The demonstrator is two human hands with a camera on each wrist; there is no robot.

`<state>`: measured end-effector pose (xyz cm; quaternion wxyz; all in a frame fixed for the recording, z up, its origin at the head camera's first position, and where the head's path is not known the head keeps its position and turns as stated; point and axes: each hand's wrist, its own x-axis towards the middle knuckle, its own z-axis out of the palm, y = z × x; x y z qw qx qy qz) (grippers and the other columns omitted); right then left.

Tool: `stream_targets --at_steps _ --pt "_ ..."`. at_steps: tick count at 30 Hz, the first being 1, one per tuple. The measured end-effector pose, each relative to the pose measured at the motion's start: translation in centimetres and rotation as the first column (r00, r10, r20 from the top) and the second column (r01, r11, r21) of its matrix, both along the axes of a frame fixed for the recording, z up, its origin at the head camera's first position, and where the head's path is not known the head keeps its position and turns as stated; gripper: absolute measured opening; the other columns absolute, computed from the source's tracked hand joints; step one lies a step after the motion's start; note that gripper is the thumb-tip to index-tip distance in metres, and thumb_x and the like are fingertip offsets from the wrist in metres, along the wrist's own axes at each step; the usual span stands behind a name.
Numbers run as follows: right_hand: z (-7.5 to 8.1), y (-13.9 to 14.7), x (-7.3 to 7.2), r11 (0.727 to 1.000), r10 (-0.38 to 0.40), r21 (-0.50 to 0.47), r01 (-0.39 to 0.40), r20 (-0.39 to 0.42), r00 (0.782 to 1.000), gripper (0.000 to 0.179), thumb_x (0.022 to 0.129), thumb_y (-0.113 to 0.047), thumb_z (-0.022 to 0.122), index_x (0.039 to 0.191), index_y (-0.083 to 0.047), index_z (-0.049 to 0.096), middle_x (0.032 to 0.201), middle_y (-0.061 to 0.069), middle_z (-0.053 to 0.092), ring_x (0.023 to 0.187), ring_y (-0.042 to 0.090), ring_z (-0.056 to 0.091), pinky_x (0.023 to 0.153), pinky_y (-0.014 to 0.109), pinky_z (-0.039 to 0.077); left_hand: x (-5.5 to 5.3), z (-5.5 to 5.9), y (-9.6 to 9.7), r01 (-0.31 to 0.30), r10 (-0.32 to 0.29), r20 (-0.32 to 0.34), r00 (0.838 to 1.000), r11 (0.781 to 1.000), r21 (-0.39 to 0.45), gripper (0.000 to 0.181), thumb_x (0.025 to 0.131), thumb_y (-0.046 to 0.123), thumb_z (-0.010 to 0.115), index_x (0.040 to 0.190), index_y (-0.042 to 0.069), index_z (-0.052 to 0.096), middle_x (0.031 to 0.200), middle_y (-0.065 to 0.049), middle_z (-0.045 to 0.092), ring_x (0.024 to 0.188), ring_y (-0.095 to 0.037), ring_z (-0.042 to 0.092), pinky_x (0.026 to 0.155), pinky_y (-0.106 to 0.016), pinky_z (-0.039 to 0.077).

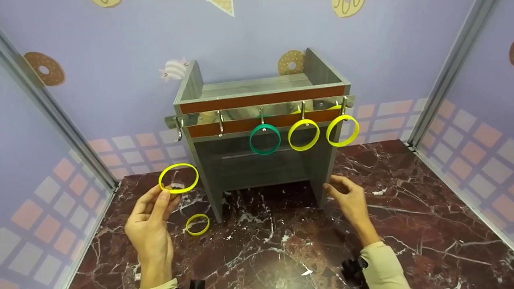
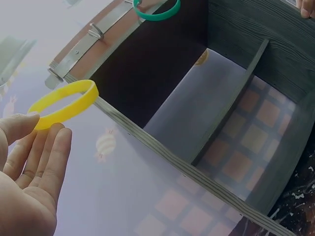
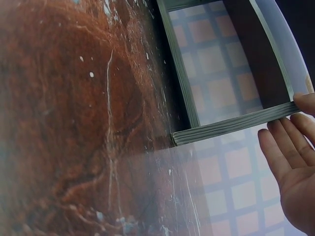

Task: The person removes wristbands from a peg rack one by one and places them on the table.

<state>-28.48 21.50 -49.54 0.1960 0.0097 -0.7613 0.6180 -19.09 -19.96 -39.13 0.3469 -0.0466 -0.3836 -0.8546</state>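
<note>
My left hand pinches a yellow silicone wristband between thumb and fingertips. It holds the band below and left of the hook rail on a grey wooden shelf unit. In the left wrist view the same yellow wristband stands up from the fingertips. At the unit's right side panel, my right hand grips the front edge, thumb on one face and fingers on the other, as the right wrist view shows. A green wristband and two yellow wristbands hang on the rail's hooks.
Another yellow wristband lies on the dark red marbled table, near the unit's left foot. Two bare hooks stick out at the rail's left. Patterned lilac walls enclose the table at the back and sides.
</note>
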Motion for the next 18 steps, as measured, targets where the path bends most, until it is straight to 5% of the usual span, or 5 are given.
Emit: stream_targets --at_steps 9,18 --pt "0.0 0.0 0.4 0.999 0.031 -0.018 -0.031 -0.011 0.999 0.032 0.095 -0.003 0.081 0.123 0.01 0.072 0.107 0.023 0.076 0.082 0.007 0.072 0.075 0.025 0.064 -0.4 -1.6 -1.3 -0.062 0.065 0.124 0.99 0.998 -0.034 0.012 0.095 -0.013 0.072 0.107 -0.014 0.073 0.099 -0.024 0.076 0.083 -0.023 0.078 0.081 -0.035 0.065" --pt "-0.2 0.1 0.2 0.999 0.027 -0.019 -0.027 -0.029 0.999 0.03 0.095 -0.002 0.081 0.121 0.009 0.073 0.106 0.023 0.076 0.083 0.007 0.072 0.075 0.021 0.063 -0.7 -2.7 -3.1 -0.148 0.157 0.241 0.958 0.988 -0.055 0.012 0.093 -0.007 0.078 0.104 -0.01 0.075 0.094 -0.02 0.076 0.08 -0.021 0.077 0.079 -0.033 0.065"
